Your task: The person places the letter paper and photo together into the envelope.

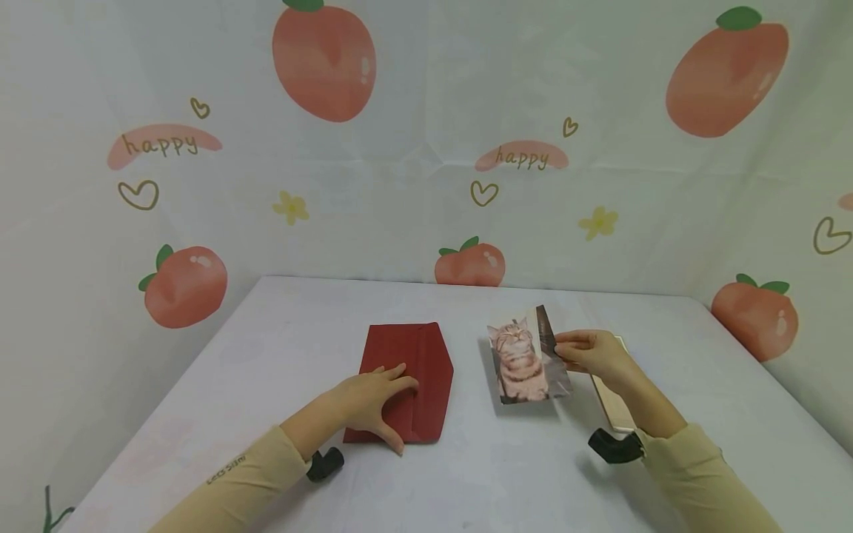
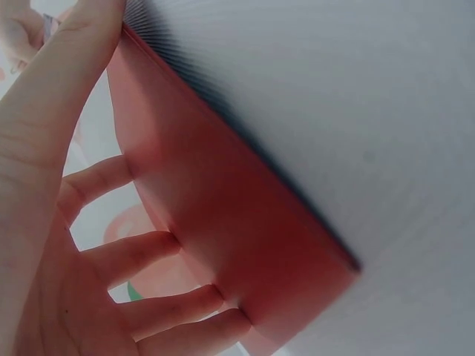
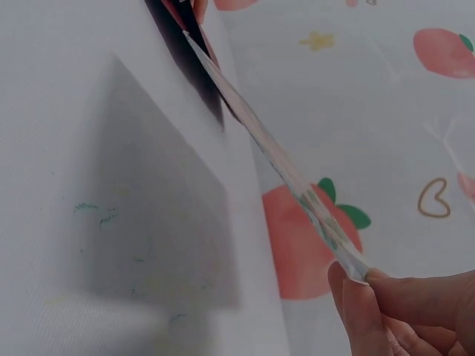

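Red envelope — laid flat on the desk, left of centre, pressed by the left hand, its grip apart with fingers straight. Cat photo — right of the envelope, its right edge pinched in the right hand, lifted at a tilt.

L hand flat, palm down, fingers spread and straight, R hand raised, thumb and fingertips in pinch grip, both forearms in beige sleeves

Red envelope flat; cat photo lifted.
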`<state>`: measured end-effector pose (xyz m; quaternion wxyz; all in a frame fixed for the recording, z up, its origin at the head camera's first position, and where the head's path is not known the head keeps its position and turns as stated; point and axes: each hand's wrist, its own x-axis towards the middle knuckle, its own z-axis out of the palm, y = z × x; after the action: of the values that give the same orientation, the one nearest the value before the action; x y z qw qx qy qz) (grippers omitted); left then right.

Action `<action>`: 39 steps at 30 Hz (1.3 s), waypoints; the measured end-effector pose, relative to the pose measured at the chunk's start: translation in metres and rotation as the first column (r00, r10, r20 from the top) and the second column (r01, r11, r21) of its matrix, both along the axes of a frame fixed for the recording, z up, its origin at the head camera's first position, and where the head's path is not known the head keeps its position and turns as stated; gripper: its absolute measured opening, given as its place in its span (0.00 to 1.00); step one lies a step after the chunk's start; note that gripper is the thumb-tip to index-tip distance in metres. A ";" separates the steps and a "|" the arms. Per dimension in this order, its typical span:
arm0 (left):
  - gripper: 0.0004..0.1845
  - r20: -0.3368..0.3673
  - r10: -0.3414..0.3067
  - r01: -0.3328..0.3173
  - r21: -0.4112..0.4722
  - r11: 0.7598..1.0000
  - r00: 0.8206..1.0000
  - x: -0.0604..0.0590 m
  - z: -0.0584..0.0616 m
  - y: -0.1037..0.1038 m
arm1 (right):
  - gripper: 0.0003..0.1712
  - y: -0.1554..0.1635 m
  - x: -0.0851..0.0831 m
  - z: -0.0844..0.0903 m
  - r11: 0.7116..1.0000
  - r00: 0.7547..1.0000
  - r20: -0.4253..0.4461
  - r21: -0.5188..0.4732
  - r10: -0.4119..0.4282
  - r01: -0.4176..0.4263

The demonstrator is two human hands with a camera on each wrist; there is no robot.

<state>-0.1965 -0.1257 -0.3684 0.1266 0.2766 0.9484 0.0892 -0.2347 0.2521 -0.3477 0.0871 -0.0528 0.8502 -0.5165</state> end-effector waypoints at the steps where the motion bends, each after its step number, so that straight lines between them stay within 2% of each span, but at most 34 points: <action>1: 0.49 0.000 0.000 0.000 0.000 1.000 1.000 0.000 0.000 0.000 | 0.27 0.000 0.000 0.000 1.000 1.000 0.000 0.001 0.002 -0.002; 12: 0.49 0.007 0.003 -0.003 -0.003 1.000 1.000 -0.001 -0.001 0.000 | 0.29 -0.003 -0.002 0.002 1.000 1.000 0.013 -0.022 0.016 -0.016; 30: 0.50 0.017 0.015 -0.014 -0.014 1.000 1.000 -0.001 -0.002 0.001 | 0.29 -0.011 -0.005 0.004 1.000 1.000 0.022 -0.004 0.013 -0.013; 39: 0.49 0.026 0.023 -0.022 -0.020 1.000 0.999 0.000 0.001 0.002 | 0.28 -0.019 -0.004 0.007 0.998 0.999 0.027 -0.054 0.024 -0.023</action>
<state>-0.1964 -0.1237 -0.3672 0.1408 0.2634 0.9506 0.0849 -0.2384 0.2334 -0.3405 0.1037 -0.0578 0.8341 -0.5388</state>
